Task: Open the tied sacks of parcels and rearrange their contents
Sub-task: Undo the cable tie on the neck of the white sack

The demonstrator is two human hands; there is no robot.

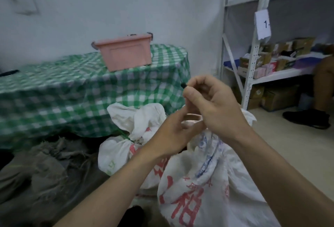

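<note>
At far left a grey-brown sack (41, 169) lies slumped on the floor beneath the table (54, 89), which wears a green-and-white checked cloth and carries one pink plastic box (125, 53). Next comes a white tied sack (130, 136), its knotted neck pointing up, red print on its side too creased to read. My left hand (169, 136) reaches up over it, fingers bent around something pale at the neck of the nearer sack (I cannot tell exactly what, my other hand covers it). That second white sack (207, 181) stands right in front of me, long axis upright, neck gathered at the top; it bears large red Chinese characters, one seemingly 相, and fainter blue print. My right hand (213, 100) is above its neck, fingers curled tight, pinching a small black tip (184, 85) that pokes out leftward. To the right, a white metal shelf (253, 64) holds many small boxes; a paper tag (263, 24) on its post reads "1-". A dark shoe (307, 118) rests on the floor.
</note>
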